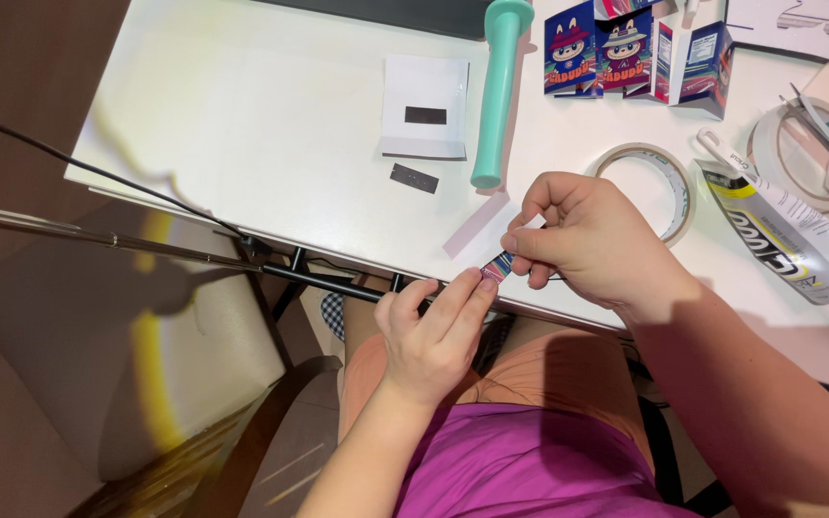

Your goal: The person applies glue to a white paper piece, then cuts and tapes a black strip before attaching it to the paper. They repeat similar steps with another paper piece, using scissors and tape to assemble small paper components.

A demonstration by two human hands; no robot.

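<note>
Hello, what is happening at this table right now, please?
A seated person pinches a small, narrow, colourful printed strip between both hands, at the near edge of the white table. The left hand grips its lower end, the right hand its upper end. Nearby lie a mint-green plastic handle tool, a clear tape roll, a squeezed glue tube and small printed cardboard boxes.

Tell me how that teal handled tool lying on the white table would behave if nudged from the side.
The teal tool looks round along its handle, so it would probably roll. It seems rigid, likely sliding as one piece. Its flared end near the table's far edge might make it curve rather than roll straight.
</note>
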